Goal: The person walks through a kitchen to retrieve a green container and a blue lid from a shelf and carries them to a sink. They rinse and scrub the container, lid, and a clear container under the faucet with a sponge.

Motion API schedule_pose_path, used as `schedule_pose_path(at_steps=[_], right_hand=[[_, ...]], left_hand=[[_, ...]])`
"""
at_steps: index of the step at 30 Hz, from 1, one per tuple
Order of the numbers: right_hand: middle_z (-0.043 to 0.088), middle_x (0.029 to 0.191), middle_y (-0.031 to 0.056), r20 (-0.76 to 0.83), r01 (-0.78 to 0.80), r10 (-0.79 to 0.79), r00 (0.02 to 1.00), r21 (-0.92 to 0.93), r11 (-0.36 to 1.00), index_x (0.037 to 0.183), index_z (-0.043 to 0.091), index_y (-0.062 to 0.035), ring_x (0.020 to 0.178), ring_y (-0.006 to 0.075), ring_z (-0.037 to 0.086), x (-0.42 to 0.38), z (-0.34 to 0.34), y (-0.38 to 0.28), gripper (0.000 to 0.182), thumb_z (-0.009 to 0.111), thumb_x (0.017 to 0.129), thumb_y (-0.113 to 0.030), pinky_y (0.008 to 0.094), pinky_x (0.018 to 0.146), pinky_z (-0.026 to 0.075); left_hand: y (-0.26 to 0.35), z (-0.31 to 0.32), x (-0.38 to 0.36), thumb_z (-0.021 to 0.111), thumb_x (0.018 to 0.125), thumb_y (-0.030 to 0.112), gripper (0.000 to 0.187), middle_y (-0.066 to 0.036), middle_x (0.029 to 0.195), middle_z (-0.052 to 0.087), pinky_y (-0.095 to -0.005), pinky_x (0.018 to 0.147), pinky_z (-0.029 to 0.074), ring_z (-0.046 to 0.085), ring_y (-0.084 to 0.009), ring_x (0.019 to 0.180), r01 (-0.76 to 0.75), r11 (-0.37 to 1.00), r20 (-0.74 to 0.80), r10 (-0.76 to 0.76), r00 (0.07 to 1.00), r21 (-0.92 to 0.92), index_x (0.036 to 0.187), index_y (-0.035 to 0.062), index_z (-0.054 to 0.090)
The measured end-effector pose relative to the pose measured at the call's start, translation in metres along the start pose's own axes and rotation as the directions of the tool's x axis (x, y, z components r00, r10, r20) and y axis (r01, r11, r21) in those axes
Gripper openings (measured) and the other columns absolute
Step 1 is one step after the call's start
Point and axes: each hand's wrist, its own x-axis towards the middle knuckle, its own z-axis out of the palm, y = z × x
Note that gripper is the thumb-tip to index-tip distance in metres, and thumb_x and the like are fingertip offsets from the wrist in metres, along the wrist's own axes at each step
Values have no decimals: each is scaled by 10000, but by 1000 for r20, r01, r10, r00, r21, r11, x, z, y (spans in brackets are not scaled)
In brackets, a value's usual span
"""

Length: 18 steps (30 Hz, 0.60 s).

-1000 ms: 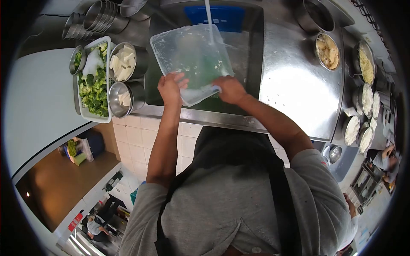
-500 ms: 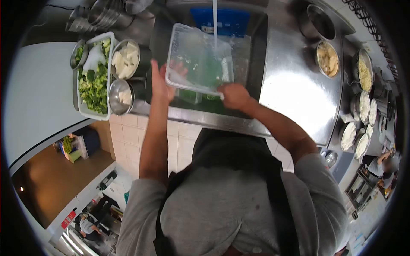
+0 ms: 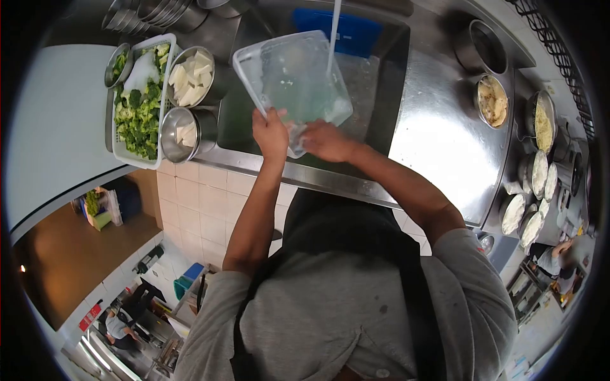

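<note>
A translucent plastic container (image 3: pixel 292 70) is held tilted over the metal sink (image 3: pixel 387 95), with a stream of water (image 3: pixel 334 38) falling at its right side. My left hand (image 3: pixel 271 134) grips the container's near left edge, fingers wrapped over the rim. Close beside it, my right hand (image 3: pixel 327 141) is curled against the container's near end, slightly blurred. I cannot tell what its fingers hold there. At the back of the sink leans a blue plastic piece (image 3: pixel 356 37).
Left of the sink are a white basket (image 3: pixel 166 47) of broccoli and metal bowls with white chunks (image 3: pixel 190 77). A bowl of pale food (image 3: pixel 492 100) and a metal pot (image 3: pixel 480 47) stand on the right counter (image 3: pixel 432 120). Other people (image 3: pixel 553 257) are farther off.
The container has turned and tilted, its near end now close to my hands. My left hand went from spread at the side to gripping the rim; my right hand moved left.
</note>
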Motion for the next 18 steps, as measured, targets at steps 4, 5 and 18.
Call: schedule_pose_path(at_steps=[4, 5, 18], right_hand=[[681, 1085, 193, -124, -192, 189, 974, -9, 981, 980, 715, -58, 1055, 410, 635, -14, 7, 54, 237, 602, 867, -234, 501, 974, 496], [680, 1085, 196, -102, -305, 303, 948, -2, 952, 974, 714, -61, 1057, 410, 634, -16, 6, 59, 221, 604, 862, -216, 501, 979, 494], [622, 1050, 209, -651, -288, 293, 700, 118, 950, 1100, 616, -20, 1018, 444, 559, 60, 15, 61, 257, 630, 866, -127, 524, 938, 465]], left_hand=[[17, -6, 0, 496, 996, 131, 400, -169, 1060, 701, -334, 577, 592, 712, -214, 852, 15, 1000, 60, -16, 998, 8, 1378, 11, 485], [22, -9, -3, 495, 992, 124, 423, -163, 1063, 701, -331, 578, 592, 712, -210, 828, 60, 998, 86, -63, 994, 30, 1403, 28, 477], [31, 6, -3, 543, 908, 70, 667, -131, 1065, 702, -307, 552, 550, 679, -192, 661, 16, 998, 191, -28, 981, 64, 1555, 80, 382]])
